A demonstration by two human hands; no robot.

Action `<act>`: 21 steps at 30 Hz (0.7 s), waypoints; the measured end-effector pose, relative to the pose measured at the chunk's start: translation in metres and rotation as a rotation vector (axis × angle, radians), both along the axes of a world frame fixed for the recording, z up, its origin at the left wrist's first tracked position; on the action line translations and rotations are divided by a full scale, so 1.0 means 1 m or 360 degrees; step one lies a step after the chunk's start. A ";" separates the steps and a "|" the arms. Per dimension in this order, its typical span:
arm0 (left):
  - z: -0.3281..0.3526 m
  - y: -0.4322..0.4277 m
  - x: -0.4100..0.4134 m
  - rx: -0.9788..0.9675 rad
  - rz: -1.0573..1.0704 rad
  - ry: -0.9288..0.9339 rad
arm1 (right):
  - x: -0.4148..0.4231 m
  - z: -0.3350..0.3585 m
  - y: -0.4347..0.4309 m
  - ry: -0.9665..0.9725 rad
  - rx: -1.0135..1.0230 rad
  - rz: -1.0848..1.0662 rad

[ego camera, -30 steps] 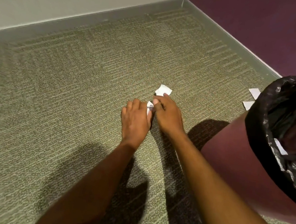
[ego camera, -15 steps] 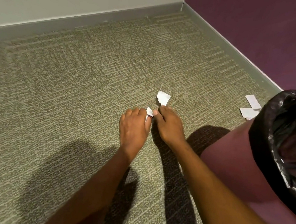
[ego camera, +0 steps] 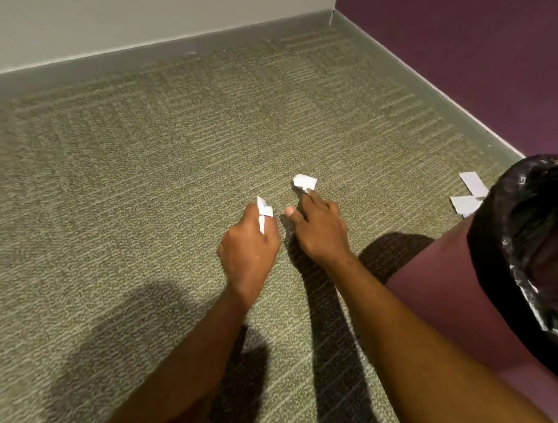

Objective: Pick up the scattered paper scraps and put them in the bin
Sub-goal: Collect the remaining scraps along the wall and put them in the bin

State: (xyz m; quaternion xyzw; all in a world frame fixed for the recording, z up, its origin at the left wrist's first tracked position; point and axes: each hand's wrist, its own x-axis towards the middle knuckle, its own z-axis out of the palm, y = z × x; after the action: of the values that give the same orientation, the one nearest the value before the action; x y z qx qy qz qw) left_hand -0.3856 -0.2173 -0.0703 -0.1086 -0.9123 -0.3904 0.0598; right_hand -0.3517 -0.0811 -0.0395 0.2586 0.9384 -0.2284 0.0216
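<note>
Across the carpet point(ego camera: 134, 196), the left hand point(ego camera: 249, 253) has drawn away pinching one paper scrap point(ego camera: 264, 209); the right hand point(ego camera: 320, 233), fingers straight, touches the curled scrap point(ego camera: 304, 182) at twelve o'clock; bin point(ego camera: 451, 298) next.

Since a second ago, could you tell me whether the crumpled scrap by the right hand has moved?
No. The crumpled scrap keeps its distance from the flat scraps beside the bin and from the wall corner; only the view shifted.
</note>
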 end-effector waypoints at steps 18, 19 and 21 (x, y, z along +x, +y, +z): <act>0.106 -0.001 0.008 0.1765 0.0126 -0.0820 | 0.021 0.126 -0.108 0.1183 -0.1130 -0.0571; 0.122 0.001 0.010 0.1783 0.0130 -0.0801 | 0.023 0.140 -0.106 0.1194 -0.1134 -0.0553; 0.153 0.006 0.015 0.1824 0.0098 -0.0743 | 0.027 0.169 -0.101 0.1200 -0.1133 -0.0535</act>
State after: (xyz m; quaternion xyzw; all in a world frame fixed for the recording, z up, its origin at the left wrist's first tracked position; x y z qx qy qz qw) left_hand -0.3705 -0.2111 0.0825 0.0555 -0.5493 -0.8298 -0.0813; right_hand -0.3244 -0.1820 0.1296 0.2820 0.6914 -0.6092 -0.2670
